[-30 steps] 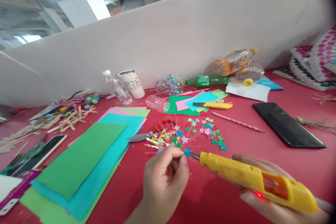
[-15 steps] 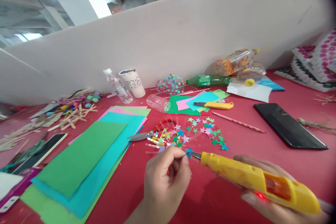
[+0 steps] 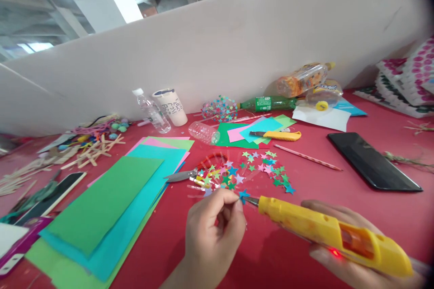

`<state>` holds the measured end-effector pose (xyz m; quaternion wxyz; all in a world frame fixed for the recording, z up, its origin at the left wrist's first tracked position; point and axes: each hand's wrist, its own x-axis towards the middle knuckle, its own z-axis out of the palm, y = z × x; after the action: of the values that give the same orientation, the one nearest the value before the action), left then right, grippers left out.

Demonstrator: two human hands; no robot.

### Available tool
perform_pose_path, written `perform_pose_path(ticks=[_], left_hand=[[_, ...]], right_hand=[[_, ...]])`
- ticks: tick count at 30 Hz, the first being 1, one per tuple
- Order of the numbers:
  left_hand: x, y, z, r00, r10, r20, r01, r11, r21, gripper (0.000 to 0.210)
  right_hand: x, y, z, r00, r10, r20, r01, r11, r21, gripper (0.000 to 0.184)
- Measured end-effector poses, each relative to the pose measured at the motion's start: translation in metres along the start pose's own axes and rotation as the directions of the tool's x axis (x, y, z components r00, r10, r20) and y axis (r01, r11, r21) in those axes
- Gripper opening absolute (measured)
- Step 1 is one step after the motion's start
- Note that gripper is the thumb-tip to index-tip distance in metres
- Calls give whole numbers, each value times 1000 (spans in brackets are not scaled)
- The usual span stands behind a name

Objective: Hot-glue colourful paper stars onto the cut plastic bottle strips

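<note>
My left hand pinches a small blue paper star between thumb and forefinger. At the star sits the metal tip of a yellow hot glue gun; whether tip and paper touch I cannot tell. My right hand is wrapped round the glue gun from behind, and a red light glows on its side. Just beyond, clear plastic strips fan out with several coloured stars on them. More loose stars lie to the right. Scissors with red handles rest partly under the strips.
Stacked coloured paper covers the left. Behind are a clear bottle, a white cup, a cut bottle piece, a green bottle and a yellow cutter. A black phone and striped pencil lie right.
Almost nothing differs. Both hands, the star and the glue gun keep the same position; the whole view has shifted very slightly.
</note>
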<state>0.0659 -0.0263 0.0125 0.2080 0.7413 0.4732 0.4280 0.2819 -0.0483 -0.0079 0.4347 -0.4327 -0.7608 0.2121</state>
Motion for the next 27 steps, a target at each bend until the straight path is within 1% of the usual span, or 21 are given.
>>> perform_pose_path(ticks=[6,10,14,17,19,21,23,24,26,27], left_hand=[[0,3,0,1000,-13,5,13,1000,8,23],[-3,3,1,998,-57,-22,57,998,-2,24],[-2,3,2,996,-92,-15,92,996,-8,24],[-2,4,3,996,-87,-27,87,996,-3,25],[-2,3,3,998,-68,-17,69,997,29,25],[-2,1,1,1000,-11,-4,12,995,101,23],[-2,-1,-1,993,117,14,-117,969,219,20],[-2,-3,-3,979,201,25,-200,938,283,18],[-2,-5,-6,929,367,48,-356,851,386,17],[-2,-5,-7,907,418,55,-401,817,414,20]], right_hand=[[0,-1,0,1000,12,23,-12,1000,-13,48],[2,-3,-2,999,29,36,-28,1000,-8,50],[2,-5,-3,999,19,33,-18,1000,-25,50],[1,-4,-5,999,-3,36,5,999,-35,45],[0,-3,-6,999,-10,37,12,999,-53,39],[0,-3,-7,999,-21,36,23,997,-70,37],[1,-4,-7,998,-57,25,59,995,-86,37],[2,-4,-7,997,-80,15,82,992,-98,37],[3,-5,-6,993,-117,-1,116,984,-133,37],[2,-5,-6,993,-118,-7,116,983,-145,38]])
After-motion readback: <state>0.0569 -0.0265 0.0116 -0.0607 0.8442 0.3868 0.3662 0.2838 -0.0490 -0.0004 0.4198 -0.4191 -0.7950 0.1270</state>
